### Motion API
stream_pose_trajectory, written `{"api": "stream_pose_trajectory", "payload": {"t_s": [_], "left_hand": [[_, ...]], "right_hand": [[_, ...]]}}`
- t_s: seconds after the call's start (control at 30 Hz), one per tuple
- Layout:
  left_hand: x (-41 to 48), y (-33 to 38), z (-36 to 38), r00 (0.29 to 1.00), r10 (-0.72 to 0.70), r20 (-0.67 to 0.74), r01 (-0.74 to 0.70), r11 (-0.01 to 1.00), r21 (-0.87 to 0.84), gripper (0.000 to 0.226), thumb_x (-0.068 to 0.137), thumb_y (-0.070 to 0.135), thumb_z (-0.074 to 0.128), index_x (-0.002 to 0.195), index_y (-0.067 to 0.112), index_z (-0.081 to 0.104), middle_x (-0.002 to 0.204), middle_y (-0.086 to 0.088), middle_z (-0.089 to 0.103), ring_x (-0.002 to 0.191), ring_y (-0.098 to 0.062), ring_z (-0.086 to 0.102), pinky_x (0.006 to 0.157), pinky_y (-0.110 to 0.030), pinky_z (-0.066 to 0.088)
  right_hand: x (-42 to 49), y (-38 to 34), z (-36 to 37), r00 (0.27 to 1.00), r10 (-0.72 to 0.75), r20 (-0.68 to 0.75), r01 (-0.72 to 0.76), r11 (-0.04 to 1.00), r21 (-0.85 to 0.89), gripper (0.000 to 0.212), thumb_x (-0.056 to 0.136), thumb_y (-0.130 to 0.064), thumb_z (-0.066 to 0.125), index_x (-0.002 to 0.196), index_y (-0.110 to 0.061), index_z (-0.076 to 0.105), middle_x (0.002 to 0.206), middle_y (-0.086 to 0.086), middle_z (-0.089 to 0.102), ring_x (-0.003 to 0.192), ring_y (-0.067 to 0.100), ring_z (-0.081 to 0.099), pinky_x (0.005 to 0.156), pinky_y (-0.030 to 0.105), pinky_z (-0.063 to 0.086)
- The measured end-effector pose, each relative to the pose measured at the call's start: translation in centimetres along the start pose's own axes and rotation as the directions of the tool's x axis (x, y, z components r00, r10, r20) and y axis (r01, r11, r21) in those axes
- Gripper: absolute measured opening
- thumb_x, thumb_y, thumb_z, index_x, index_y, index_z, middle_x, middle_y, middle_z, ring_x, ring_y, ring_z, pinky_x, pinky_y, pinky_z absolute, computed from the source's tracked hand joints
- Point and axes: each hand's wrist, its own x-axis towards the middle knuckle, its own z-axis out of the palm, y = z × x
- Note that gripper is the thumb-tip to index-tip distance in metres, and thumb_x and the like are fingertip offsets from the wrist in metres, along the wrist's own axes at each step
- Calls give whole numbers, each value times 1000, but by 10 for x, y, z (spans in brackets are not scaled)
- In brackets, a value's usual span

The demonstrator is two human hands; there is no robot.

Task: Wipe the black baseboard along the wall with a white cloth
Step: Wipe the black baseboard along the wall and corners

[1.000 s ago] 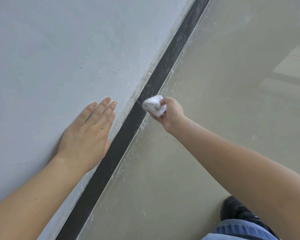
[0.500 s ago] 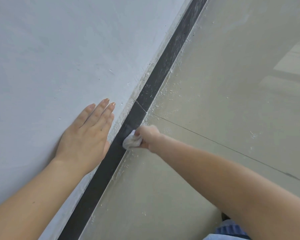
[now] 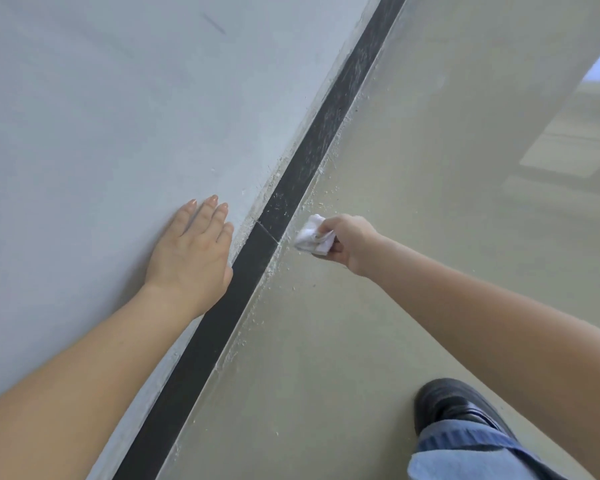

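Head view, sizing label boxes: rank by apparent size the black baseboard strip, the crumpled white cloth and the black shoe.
1. black baseboard strip
2. black shoe, magnified by nearness
3. crumpled white cloth, partly hidden in the right hand

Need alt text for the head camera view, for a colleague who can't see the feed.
The right hand grips a bunched white cloth just off the black baseboard, over the floor. The left hand lies flat on the grey wall. White dust specks the baseboard's far stretch and the floor.
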Motion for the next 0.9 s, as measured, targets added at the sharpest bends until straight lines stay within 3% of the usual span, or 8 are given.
{"api": "stream_pose_trajectory", "payload": {"t_s": [0.27, 0.33, 0.43, 0.5, 0.6, 0.73, 0.8, 0.9], "left_hand": [[70, 0, -41, 998, -8, -67, 7, 1000, -12, 58, 96, 33, 25, 149, 12, 15, 158, -9, -6, 144, -26, -14, 110, -43, -19], [88, -9, -47, 994, -16, -104, 13, 1000, -25, 58, 95, 32, 24, 149, 12, 15, 158, -8, -8, 144, -25, -16, 105, -42, -25], [104, -23, -54, 994, -37, -107, 36, 999, -19, 62, 93, 33, 24, 150, 12, 12, 158, -9, -10, 144, -26, -15, 109, -45, -19], [104, -33, -59, 995, -70, -77, 65, 996, -68, 64, 90, 32, 30, 150, 10, 16, 158, -9, -2, 146, -25, -5, 113, -41, -14], [95, -44, -66, 996, -89, -5, 88, 990, -113, 65, 85, 29, 43, 145, 8, 29, 156, -9, 13, 145, -22, 10, 113, -35, -15], [85, -51, -73, 998, -14, 55, 19, 995, -97, 66, 89, 28, 28, 148, 10, 5, 156, -7, -6, 146, -21, -4, 107, -36, -25], [84, -52, -74, 999, -31, 29, 33, 995, -93, 66, 89, 28, 29, 149, 10, 8, 157, -7, -1, 146, -21, -1, 107, -36, -24], [90, -51, -71, 999, -31, -27, 28, 993, -116, 61, 86, 19, 32, 145, 5, 29, 155, -10, 22, 144, -24, 17, 113, -36, -10]], "right_hand": [[3, -64, -44, 993, -79, 93, 92, 986, -142, 46, 80, -3, 57, 125, 2, 46, 108, 22, 62, 76, 31, 67, 62, 31, 59], [13, -80, -46, 992, -49, 114, 72, 976, -204, 42, 83, -5, 57, 124, 2, 47, 99, 19, 62, 73, 29, 66, 65, 32, 59], [25, -100, -38, 990, 29, 134, 23, 927, -373, 27, 85, -7, 58, 109, 4, 53, 86, 14, 61, 65, 24, 62, 65, 30, 58], [30, -112, -30, 987, 85, 134, -13, 884, -467, 16, 86, -10, 59, 98, 0, 54, 76, 11, 57, 58, 20, 58, 68, 29, 56], [32, -123, -19, 972, 191, 139, -84, 830, -552, 23, 86, -15, 59, 106, -7, 52, 72, 8, 52, 54, 17, 54, 64, 24, 50], [29, -138, 2, 947, 274, 167, -82, 710, -699, 5, 88, -10, 48, 84, -13, 46, 65, 9, 47, 64, 19, 47, 65, 20, 43], [28, -153, 17, 939, 280, 198, -6, 591, -807, 15, 87, -6, 47, 72, -11, 48, 65, 8, 52, 65, 20, 51, 70, 23, 48], [29, -178, 39, 915, 301, 268, 117, 436, -892, 12, 87, -13, 51, 81, -7, 60, 81, 11, 67, 70, 26, 63, 75, 32, 54]]}}
